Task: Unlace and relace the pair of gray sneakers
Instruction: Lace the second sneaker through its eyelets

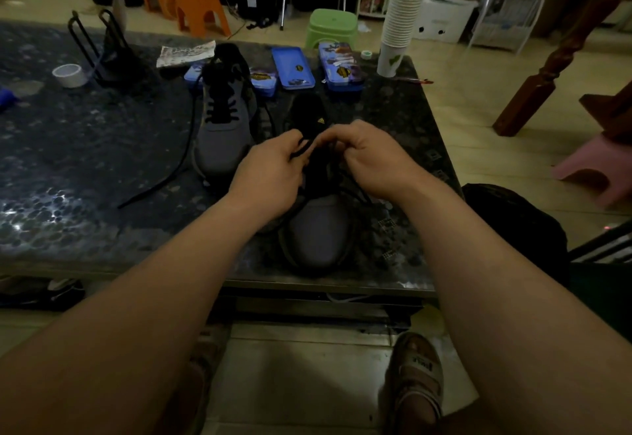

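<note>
Two gray sneakers with black laces stand on a dark speckled table (85, 147). The near sneaker (318, 229) points its toe at me, close to the front edge. My left hand (270, 174) pinches a black lace end (301, 151) over its tongue. My right hand (369, 161) grips the lace from the other side, fingers curled; the eyelets are hidden under both hands. The far sneaker (224, 123) stands to the left, laced at the lower eyelets, with a loose lace (171, 174) trailing across the table towards the front left.
Blue tins (292, 66) lie behind the sneakers, with a stack of paper cups (398, 31) at the back right corner. A tape roll (70, 75) and a black wire stand (102, 48) are at the back left. Plastic stools stand on the floor beyond.
</note>
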Motion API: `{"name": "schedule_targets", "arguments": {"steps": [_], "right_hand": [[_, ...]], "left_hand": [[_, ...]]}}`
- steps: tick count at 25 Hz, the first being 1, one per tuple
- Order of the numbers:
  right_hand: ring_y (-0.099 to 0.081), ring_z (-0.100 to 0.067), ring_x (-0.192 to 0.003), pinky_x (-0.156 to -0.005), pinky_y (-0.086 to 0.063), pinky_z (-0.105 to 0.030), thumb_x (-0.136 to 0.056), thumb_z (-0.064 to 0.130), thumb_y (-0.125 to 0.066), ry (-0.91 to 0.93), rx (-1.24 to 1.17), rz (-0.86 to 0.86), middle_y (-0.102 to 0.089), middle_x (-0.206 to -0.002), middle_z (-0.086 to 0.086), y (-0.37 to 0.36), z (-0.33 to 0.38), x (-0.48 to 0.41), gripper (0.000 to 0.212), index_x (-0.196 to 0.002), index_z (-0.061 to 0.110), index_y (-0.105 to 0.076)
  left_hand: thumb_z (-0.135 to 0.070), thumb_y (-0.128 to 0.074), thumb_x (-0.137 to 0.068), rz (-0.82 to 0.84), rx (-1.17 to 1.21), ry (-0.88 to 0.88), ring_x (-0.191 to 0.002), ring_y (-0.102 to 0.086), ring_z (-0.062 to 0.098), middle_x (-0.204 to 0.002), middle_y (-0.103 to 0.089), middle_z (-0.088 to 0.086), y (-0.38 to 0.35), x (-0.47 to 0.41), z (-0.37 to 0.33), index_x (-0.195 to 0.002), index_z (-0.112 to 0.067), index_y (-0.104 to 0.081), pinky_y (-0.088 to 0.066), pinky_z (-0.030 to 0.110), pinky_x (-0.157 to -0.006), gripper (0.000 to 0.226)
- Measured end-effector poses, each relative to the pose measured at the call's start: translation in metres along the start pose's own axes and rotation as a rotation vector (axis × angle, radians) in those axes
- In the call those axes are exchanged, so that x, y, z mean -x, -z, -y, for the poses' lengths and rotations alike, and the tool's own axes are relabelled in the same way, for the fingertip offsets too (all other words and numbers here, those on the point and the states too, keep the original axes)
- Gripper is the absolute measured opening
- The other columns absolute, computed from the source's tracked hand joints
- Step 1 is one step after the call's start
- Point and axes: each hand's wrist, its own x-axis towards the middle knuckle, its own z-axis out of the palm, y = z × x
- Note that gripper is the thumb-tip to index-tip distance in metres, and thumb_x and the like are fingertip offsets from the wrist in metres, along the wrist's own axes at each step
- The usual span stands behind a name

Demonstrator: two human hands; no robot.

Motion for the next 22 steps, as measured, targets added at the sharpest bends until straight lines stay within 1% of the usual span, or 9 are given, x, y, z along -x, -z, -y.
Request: {"name": "schedule_targets", "arguments": {"steps": [2, 3, 6, 7, 9, 12, 16, 19, 22], "right_hand": [[-0.059, -0.017, -0.097, -0.09, -0.049, -0.032, -0.086, -0.008, -0.039, -0.001, -0.024, -0.037, -0.061, -0.107, -0.004, 0.006, 0.0, 0.0, 0.06, -0.111, 0.035, -0.072], [-0.059, -0.016, -0.098, -0.092, -0.05, -0.031, -0.086, -0.01, -0.038, -0.003, -0.056, -0.037, -0.062, -0.108, -0.003, 0.008, -0.001, 0.002, 0.06, -0.109, 0.034, -0.072], [-0.056, -0.012, -0.102, -0.087, -0.045, -0.016, -0.093, -0.008, -0.037, -0.001, -0.057, 0.04, -0.057, -0.113, -0.001, 0.004, 0.0, 0.007, 0.064, -0.123, 0.039, -0.068], [-0.055, -0.011, -0.103, -0.088, -0.044, -0.017, -0.095, -0.006, -0.036, 0.001, -0.043, 0.055, -0.054, -0.113, 0.001, 0.001, 0.002, 0.006, 0.064, -0.128, 0.041, -0.066], [-0.055, -0.014, -0.107, -0.093, -0.048, -0.028, -0.1, 0.001, -0.038, 0.022, 0.012, 0.051, -0.053, -0.117, 0.001, -0.005, 0.006, 0.001, 0.061, -0.136, 0.045, -0.058], [-0.059, -0.021, -0.111, -0.092, -0.052, -0.043, -0.107, 0.018, -0.042, 0.007, 0.077, 0.073, -0.06, -0.129, -0.001, -0.012, 0.011, -0.005, 0.047, -0.141, 0.049, -0.042], [-0.059, -0.022, -0.086, -0.079, -0.051, -0.047, -0.108, 0.033, -0.046, 0.018, 0.145, 0.054, -0.064, -0.098, -0.003, -0.007, 0.018, -0.005, 0.009, -0.115, 0.03, -0.052], [-0.058, -0.022, -0.092, -0.083, -0.049, -0.044, -0.107, 0.029, -0.051, 0.039, 0.12, 0.108, -0.062, -0.097, -0.001, 0.005, 0.024, -0.001, 0.008, -0.104, 0.023, -0.056], [-0.057, -0.018, -0.092, -0.081, -0.047, -0.038, -0.105, 0.025, -0.053, 0.089, 0.182, 0.191, -0.061, -0.099, 0.001, 0.014, 0.027, 0.004, 0.007, -0.101, 0.023, -0.058]], "left_hand": [[-0.033, -0.049, -0.109, -0.093, 0.146, 0.079, -0.069, -0.063, 0.017, -0.071, -0.067, 0.007, 0.004, 0.0, 0.003, -0.091, -0.009, -0.059, -0.053, 0.047, -0.075, 0.032], [-0.035, -0.048, -0.11, -0.135, 0.228, 0.12, -0.068, -0.063, 0.016, -0.071, -0.069, 0.009, 0.009, -0.001, 0.003, -0.093, -0.008, -0.059, -0.054, 0.046, -0.075, 0.033], [-0.04, -0.042, -0.111, -0.212, 0.381, 0.186, -0.068, -0.066, 0.015, -0.07, -0.071, 0.007, 0.022, -0.001, 0.004, -0.095, -0.013, -0.058, -0.055, 0.041, -0.072, 0.035], [-0.041, -0.04, -0.111, -0.219, 0.385, 0.192, -0.068, -0.066, 0.013, -0.071, -0.072, 0.007, 0.024, 0.0, 0.003, -0.095, -0.014, -0.058, -0.053, 0.037, -0.071, 0.036], [-0.039, -0.039, -0.112, -0.208, 0.432, 0.193, -0.07, -0.068, 0.015, -0.075, -0.074, 0.008, 0.022, 0.002, 0.001, -0.092, -0.018, -0.057, -0.052, 0.034, -0.07, 0.034], [-0.042, -0.04, -0.111, -0.145, 0.418, 0.154, -0.087, -0.072, 0.021, -0.093, -0.076, 0.002, 0.023, 0.002, 0.006, -0.09, -0.028, -0.059, -0.059, 0.042, -0.075, 0.031], [-0.042, -0.039, -0.111, -0.053, 0.441, 0.181, -0.09, -0.076, 0.016, -0.097, -0.078, 0.003, 0.033, 0.003, 0.008, -0.103, -0.019, -0.06, -0.061, 0.041, -0.082, 0.033], [-0.04, -0.039, -0.111, 0.012, 0.552, 0.177, -0.089, -0.076, 0.026, -0.098, -0.079, 0.006, 0.033, 0.005, -0.002, -0.104, -0.017, -0.056, -0.06, 0.036, -0.07, 0.03], [-0.037, -0.036, -0.113, 0.032, 0.684, 0.212, -0.079, -0.075, 0.033, -0.091, -0.079, 0.013, 0.028, 0.006, -0.004, -0.094, -0.011, -0.051, -0.057, 0.032, -0.062, 0.035]]}}
